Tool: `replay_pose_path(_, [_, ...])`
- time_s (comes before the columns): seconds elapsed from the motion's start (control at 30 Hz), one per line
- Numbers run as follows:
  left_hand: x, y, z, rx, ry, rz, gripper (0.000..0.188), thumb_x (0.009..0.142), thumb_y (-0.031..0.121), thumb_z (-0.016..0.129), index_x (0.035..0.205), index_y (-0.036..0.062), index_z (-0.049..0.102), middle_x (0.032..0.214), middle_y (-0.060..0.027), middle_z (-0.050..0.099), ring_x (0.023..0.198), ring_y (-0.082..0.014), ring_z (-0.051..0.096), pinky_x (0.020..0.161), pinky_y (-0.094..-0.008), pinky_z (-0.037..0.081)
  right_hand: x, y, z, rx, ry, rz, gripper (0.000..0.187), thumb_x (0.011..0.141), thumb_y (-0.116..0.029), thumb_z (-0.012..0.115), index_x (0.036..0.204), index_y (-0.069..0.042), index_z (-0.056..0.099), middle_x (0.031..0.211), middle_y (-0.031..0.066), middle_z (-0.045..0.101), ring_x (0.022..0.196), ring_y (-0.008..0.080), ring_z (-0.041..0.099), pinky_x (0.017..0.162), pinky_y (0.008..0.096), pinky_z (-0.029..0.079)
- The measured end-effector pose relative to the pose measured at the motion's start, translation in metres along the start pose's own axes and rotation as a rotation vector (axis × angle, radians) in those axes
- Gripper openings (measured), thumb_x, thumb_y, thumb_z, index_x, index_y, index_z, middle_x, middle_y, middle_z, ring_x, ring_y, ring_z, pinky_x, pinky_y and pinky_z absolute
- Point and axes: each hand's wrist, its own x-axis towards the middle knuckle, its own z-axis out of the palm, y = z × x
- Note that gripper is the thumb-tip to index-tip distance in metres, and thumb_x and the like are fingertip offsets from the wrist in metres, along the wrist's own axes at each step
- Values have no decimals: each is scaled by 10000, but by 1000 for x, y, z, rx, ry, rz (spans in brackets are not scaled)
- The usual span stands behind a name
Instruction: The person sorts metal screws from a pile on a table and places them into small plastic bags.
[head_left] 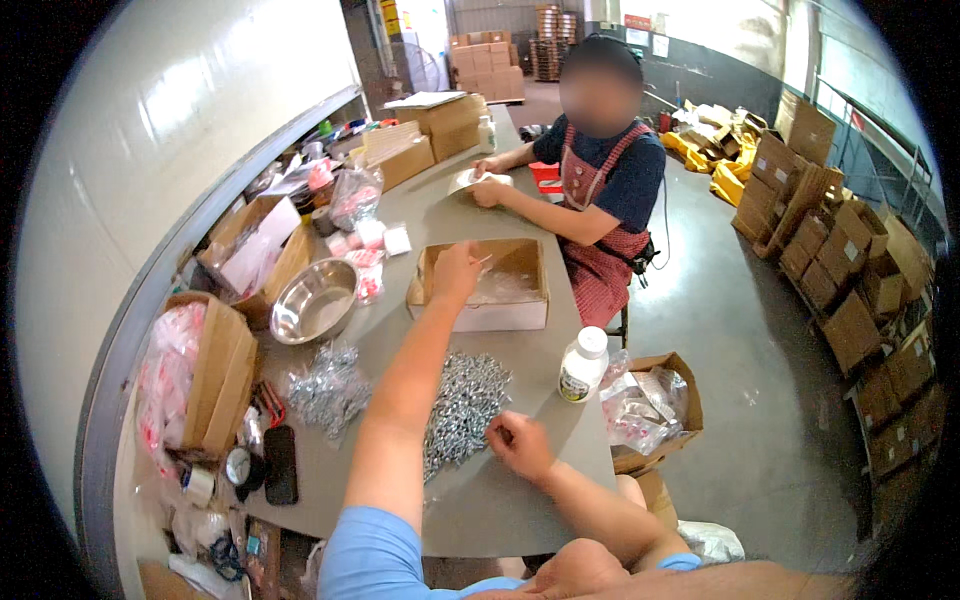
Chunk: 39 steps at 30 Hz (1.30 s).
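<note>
- Left hand (458,272) is over the open cardboard box (512,317); I cannot tell its grip.
- Right hand (522,445), curled, is beside the metal fastener pile (465,402) on the worktop (490,520); grip also unclear.

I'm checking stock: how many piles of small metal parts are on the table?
2: one pile left of the left forearm, another pile between that forearm and the right hand. The forearm may hide more.

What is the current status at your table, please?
Left hand at open white-sided cardboard box. Right hand beside pile of small silvery metal parts. White plastic bottle standing right of pile.
</note>
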Motion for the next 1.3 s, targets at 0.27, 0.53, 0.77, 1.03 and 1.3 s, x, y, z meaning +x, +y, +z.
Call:
replay_pose_path(0.27, [-94, -5, -108, -35, 205, 180, 136, 832, 122, 608, 894, 26, 682, 770, -138, 657, 645, -268, 613, 615, -347, 481, -12, -13, 24, -328, -102, -309, 268, 727, -48, 606, 994, -62, 625, 992, 130, 578, 930, 315, 549, 804, 413, 470])
replay_pose_path(0.53, [-334, 8, -227, -720, -39, -519, 152, 871, 121, 629, 883, -28, 655, 763, -39, 649, 644, -75, 544, 592, -216, 449, -38, -36, 52, -348, -303, -356, 467, 688, 36, 559, 1147, -49, 574, 1140, 153, 507, 1048, 339, 516, 908, 402, 442])
replay_pose_path(0.77, [-507, 18, -236, -764, -47, -886, 152, 854, 128, 660, 907, -12, 687, 733, -37, 651, 623, -74, 559, 563, -227, 464, -72, -58, 33, -336, -556, -194, 411, 757, 7, 561, 1163, -55, 569, 1208, 164, 495, 1100, 355, 495, 948, 401, 425])
replay_pose_path(1.03, [-591, 20, -160, -779, -185, -901, 289, 813, 319, 715, 835, 32, 681, 763, -25, 659, 691, -113, 577, 616, -282, 456, -111, -43, 24, -606, -420, -248, 638, 822, -166, 565, 1397, -25, 326, 1462, 220, 266, 1349, 397, 244, 1098, 473, 218])
replay_pose_path(1.3, [-612, -31, -79, -517, -560, -547, 383, 763, 372, 689, 971, 52, 667, 848, -79, 671, 781, -227, 601, 648, -390, 475, -98, -57, 65, -910, -589, -255, 660, 876, -241, 450, 1467, -107, 189, 1538, 91, 137, 1404, 340, 120, 1104, 517, 139])
